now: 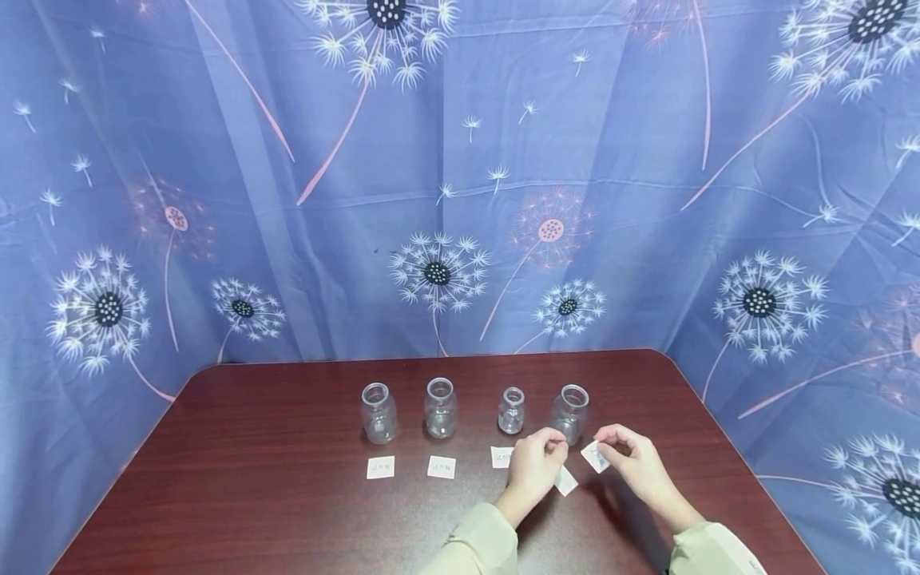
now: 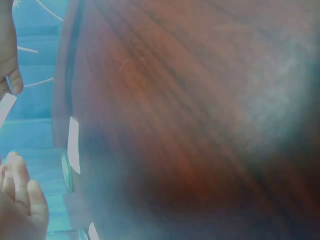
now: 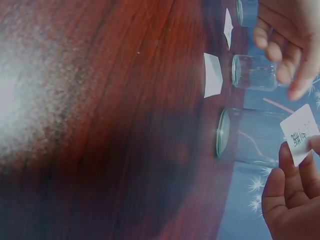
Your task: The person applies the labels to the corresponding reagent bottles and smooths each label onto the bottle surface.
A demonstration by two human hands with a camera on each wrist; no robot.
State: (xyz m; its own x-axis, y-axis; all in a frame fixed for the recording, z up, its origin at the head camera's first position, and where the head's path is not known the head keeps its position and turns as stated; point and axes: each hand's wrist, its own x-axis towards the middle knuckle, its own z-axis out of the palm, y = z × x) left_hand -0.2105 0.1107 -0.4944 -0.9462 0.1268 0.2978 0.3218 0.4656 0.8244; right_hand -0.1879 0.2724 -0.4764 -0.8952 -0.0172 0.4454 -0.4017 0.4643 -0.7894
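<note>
My right hand point(image 1: 638, 471) pinches a small white paper label point(image 3: 301, 134) with dark characters on it, raised and tilted over the table. Close to its left, my left hand point(image 1: 533, 467) hovers with loosely bent fingers and nothing visible between them. Beneath its fingertips lies a blank-looking white paper point(image 1: 565, 481). A clear glass jar point(image 1: 571, 411) stands upright just behind both hands, partly covered by the left fingertips in the head view. In the left wrist view, the left fingers point(image 2: 20, 185) hang relaxed, apart from the label point(image 2: 6, 109).
Further left stand a smaller glass jar point(image 1: 512, 411) and two larger ones, the middle jar point(image 1: 441, 409) and the far-left jar point(image 1: 378, 413). White labels lie before them: one label point(image 1: 501, 457) partly behind my left hand, another label point(image 1: 442, 467), and a left label point(image 1: 381, 467). A patterned blue curtain point(image 1: 345, 279) hangs behind the table point(image 1: 287, 495).
</note>
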